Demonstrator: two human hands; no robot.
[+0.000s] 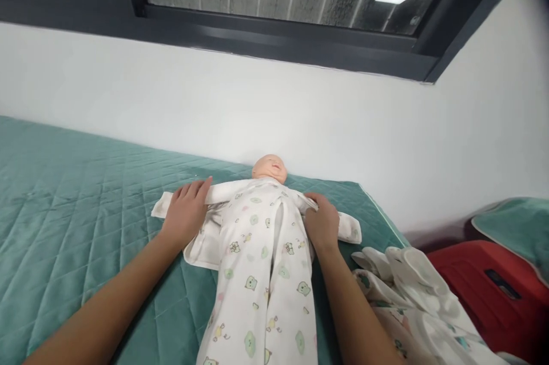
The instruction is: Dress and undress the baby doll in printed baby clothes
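Note:
A baby doll [269,168] lies on its back, its bare head near the wall. It is dressed in a white baby romper [253,250] printed with small green and yellow animals; a long slit runs down the romper's front. Both sleeves are spread out sideways. My left hand [186,211] is closed over the sleeve on the left, whose cuff sticks out beyond my fingers. On the other side, my right hand [322,221] has its fingers curled round the right sleeve near the doll's arm. The doll's hands are not visible.
A green quilted cover [86,210] lies under the doll and reaches the white wall [214,102]. Folded white printed cloths [412,290] are piled by my right forearm. Beyond them is a red plastic object [484,279]. A dark-framed window [274,39] is above.

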